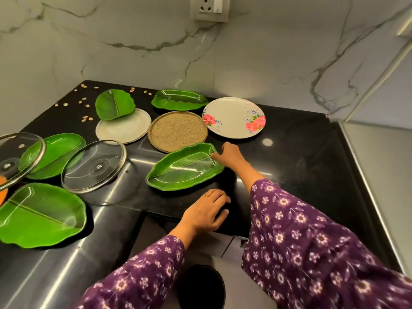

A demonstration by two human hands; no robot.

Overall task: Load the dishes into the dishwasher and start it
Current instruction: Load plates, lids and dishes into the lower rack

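we see the green leaf plate (185, 169) lying flat on the black counter (301, 157), just in front of the woven round tray (177, 130) and near the floral plate (234, 118), with a glass lid (94, 166) off to its left. the right hand (230, 156) reaches to the plate's pointed far tip, fingertips at the rim. whether they pinch it or only touch it we cannot tell, as the hand hides the contact. the left hand (205, 211) rests flat on the counter's front edge, fingers relaxed and holding nothing. we judge the plate light, stiff and glossy, so it should slide easily on the polished stone and could slip from a pinch at the tip. a firmer hold would be thumb over the rim and fingers under, along a long side. no dishwasher is in view.
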